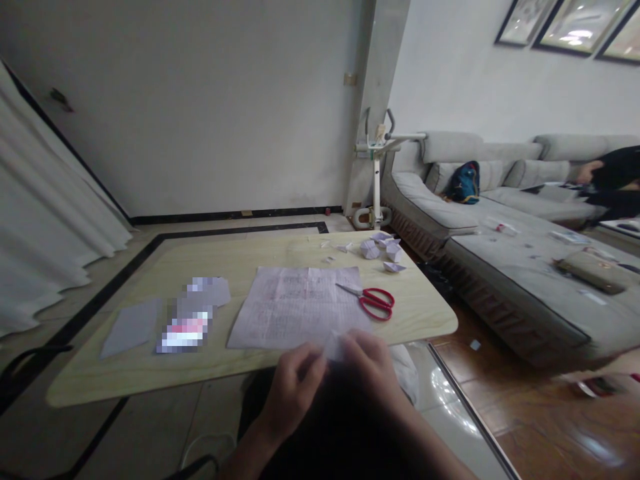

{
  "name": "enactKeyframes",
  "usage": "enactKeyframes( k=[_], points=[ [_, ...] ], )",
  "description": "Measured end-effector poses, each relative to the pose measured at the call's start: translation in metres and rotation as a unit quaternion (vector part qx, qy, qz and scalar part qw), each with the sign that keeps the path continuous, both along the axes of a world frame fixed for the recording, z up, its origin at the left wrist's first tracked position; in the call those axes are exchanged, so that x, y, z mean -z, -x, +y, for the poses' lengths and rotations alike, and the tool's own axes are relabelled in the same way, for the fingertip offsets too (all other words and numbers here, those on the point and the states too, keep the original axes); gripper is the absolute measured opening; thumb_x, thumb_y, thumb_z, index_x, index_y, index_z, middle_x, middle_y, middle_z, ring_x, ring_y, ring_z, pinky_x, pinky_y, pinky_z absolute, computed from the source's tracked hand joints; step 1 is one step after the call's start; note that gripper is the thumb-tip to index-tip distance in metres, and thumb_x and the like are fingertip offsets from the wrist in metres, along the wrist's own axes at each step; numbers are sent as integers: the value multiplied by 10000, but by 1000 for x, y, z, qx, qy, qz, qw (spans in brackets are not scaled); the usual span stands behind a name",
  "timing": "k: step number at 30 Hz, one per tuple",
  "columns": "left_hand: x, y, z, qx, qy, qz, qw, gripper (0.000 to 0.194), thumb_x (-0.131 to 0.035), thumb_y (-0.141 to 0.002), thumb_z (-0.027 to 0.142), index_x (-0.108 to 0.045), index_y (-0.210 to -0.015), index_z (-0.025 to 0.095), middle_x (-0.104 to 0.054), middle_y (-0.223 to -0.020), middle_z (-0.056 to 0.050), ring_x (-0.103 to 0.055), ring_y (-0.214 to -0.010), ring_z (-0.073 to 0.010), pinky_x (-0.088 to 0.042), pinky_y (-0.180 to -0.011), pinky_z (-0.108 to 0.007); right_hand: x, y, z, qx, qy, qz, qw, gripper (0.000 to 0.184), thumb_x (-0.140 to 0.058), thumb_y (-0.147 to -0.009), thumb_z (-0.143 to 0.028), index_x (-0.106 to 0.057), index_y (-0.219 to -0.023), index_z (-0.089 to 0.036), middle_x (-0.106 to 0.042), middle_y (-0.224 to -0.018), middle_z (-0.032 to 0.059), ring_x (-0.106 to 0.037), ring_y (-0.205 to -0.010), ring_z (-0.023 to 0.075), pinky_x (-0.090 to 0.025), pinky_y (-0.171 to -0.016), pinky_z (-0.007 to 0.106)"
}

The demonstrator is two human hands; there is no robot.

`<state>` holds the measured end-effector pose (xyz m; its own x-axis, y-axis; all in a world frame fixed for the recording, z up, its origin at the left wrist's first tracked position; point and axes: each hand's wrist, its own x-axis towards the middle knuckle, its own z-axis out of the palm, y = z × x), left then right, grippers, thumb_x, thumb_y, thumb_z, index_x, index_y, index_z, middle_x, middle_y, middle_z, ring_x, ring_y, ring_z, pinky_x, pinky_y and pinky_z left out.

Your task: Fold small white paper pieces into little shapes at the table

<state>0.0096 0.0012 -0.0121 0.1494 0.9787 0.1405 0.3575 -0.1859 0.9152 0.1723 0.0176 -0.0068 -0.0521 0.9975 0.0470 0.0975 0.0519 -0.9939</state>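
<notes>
My left hand (294, 385) and my right hand (370, 363) meet just below the near edge of the light wooden table (150, 373). Both pinch a small piece of white paper (334, 347) between their fingertips. Right above them a large lined sheet of paper (297, 308) lies flat on the table. Red-handled scissors (373, 301) rest at the sheet's right edge, blades pointing left.
Several small folded paper shapes (383, 248) sit at the table's far right corner. Loose papers (131, 327) lie on the left part. A grey sofa (505, 267) stands to the right, with a blue bag (464, 181) and another person (613, 180) on it.
</notes>
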Motion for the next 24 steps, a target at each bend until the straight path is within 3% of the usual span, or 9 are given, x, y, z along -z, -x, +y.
enactKeyframes(
  k=[5,16,24],
  points=[
    [-1,-1,0,-18,-20,32,999,169,-545,-855,297,-625,-754,189,-659,-631,-8,-619,-585,-175,-451,-543,-244,2,2,0,5,-6,0,1000,395,-550,-854,-446,-472,-568,-185,-375,-546,-42,-358,-536,117,-292,-493,236],
    [0,-1,4,-20,-16,37,999,310,-521,-923,311,-642,-666,189,-642,-580,7,-602,-564,-149,-436,-552,-220,5,2,0,16,11,6,1000,427,-567,-849,-464,-468,-543,-183,-387,-513,-49,-370,-517,112,-294,-492,237],
    [-2,-1,3,-22,23,-3,1000,289,-550,-895,308,-665,-660,184,-641,-571,7,-607,-557,-152,-446,-541,-221,8,1,-1,1,6,8,1000,414,-564,-849,-464,-476,-560,-182,-401,-539,-43,-377,-539,118,-310,-508,240]
  ],
)
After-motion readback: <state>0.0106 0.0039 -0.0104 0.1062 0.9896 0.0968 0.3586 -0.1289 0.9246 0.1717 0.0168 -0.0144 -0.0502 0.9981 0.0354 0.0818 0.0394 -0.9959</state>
